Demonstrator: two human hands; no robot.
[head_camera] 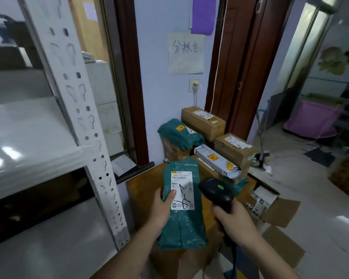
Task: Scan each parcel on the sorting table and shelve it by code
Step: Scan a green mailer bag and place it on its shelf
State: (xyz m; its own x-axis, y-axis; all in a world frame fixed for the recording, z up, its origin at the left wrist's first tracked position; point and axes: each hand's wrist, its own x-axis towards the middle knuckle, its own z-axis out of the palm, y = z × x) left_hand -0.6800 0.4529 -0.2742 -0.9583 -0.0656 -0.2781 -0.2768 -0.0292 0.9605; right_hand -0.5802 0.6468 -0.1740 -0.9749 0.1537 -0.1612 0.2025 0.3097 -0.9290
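Note:
My left hand (161,212) holds a green plastic mailer parcel (181,224) upright over the brown sorting table (141,184), thumb on its white label (182,190), which carries a barcode and black handwriting. My right hand (232,222) grips a black handheld barcode scanner (216,191) with a green light on top, its head just right of the label. Behind, on the table, lie another green mailer (177,133), a grey mailer (216,160) and cardboard boxes (204,120), (235,148).
A white metal shelving rack (85,121) with bare shelf boards (28,133) fills the left side. An open cardboard carton (270,202) sits on the floor right of the table. A handwritten paper sign (185,53) hangs on the wall. Tiled floor stretches to the right.

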